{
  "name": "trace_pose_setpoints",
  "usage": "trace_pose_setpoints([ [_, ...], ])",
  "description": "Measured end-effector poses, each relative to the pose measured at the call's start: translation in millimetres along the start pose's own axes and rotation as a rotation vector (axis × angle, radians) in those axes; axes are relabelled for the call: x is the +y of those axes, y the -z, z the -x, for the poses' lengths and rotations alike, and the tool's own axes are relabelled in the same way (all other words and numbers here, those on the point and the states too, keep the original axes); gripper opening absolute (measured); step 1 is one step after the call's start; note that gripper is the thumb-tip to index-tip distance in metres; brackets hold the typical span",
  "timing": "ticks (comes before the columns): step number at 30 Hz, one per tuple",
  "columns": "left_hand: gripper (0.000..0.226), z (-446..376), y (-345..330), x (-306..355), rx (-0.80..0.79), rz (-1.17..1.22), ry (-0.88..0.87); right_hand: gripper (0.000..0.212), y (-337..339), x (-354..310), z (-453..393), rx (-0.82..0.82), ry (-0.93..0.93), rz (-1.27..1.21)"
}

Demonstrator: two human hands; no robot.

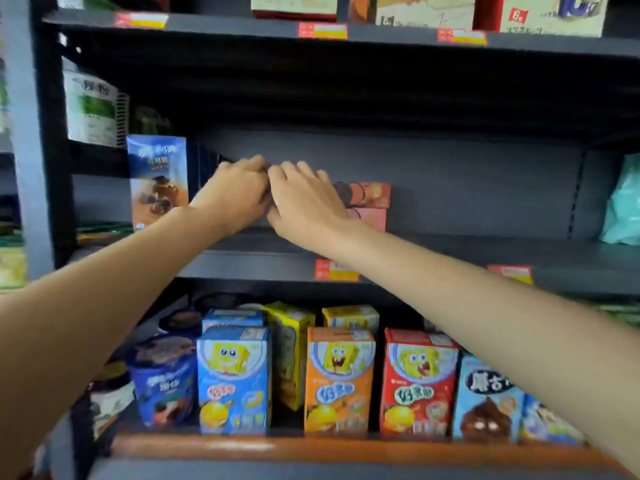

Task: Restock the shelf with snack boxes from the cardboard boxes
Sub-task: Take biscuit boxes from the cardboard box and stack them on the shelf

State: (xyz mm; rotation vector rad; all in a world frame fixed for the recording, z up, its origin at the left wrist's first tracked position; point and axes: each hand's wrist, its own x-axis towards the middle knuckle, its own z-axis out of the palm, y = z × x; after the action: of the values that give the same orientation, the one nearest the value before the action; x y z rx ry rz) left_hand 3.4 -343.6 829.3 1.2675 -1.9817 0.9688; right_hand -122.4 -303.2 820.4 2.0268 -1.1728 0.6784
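Where 2 hands meet, rectangular pink boxes (372, 202) stack.

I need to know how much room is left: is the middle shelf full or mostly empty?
Mostly empty. The middle shelf shows bare board right of the pink boxes; only a blue box stands at its left.

Both bare arms reached forward and up, converging toward the middle. The left hand (232, 195) lay palm down, knuckles uppermost, its fingers bent forward and downward at the tips. The right hand (306, 199) lay just beside it, also palm down, fingers spread a little and curved over. The two hands touched near the thumbs. What the fingertips gripped was hidden.
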Motion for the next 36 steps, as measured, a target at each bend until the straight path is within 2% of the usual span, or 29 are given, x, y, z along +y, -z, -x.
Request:
trace_pose_setpoints([
  [2,0.038,52,15,-9,0.197,0.154,0.027,0.041,3,-42,21,0.073,0.008,-0.170],
  [4,0.030,118,18,-13,0.290,0.260,0.089,0.044,-3,-87,54,0.132,0.033,-0.430],
  [6,0.018,198,8,-12,0.252,0.263,0.098,0.044,-27,-136,101,0.153,0.058,-0.659],
  [7,0.016,243,4,-6,0.164,0.266,0.066,0.043,-43,-163,133,0.095,0.061,-0.723],
  [10,0.022,401,-35,12,-0.204,0.262,0.051,0.051,-106,-240,246,-0.319,0.073,-0.794],
  [15,0.042,652,-94,56,-0.682,0.305,0.119,0.067,-202,-330,443,-1.306,0.286,-0.556],
  [17,0.041,718,-106,78,-0.834,0.340,0.184,0.064,-240,-351,510,-1.518,0.293,-0.509],
  [21,0.028,833,-145,126,-1.096,0.349,0.263,0.052,-307,-382,622,-1.756,0.213,-0.419],
  [24,0.035,900,-188,166,-1.189,0.377,0.275,0.047,-365,-411,703,-1.796,0.146,-0.491],
  [26,0.028,924,-218,185,-1.170,0.397,0.279,0.049,-407,-435,743,-1.782,0.091,-0.566],
  [32,0.041,984,-296,227,-1.410,0.470,0.231,0.050,-509,-506,817,-1.591,0.065,-0.695],
  [34,0.048,998,-310,233,-1.442,0.470,0.255,0.054,-536,-528,830,-1.522,0.027,-0.695],
  [36,0.059,1004,-318,230,-1.452,0.478,0.318,0.056,-560,-545,839,-1.519,-0.011,-0.632],
])
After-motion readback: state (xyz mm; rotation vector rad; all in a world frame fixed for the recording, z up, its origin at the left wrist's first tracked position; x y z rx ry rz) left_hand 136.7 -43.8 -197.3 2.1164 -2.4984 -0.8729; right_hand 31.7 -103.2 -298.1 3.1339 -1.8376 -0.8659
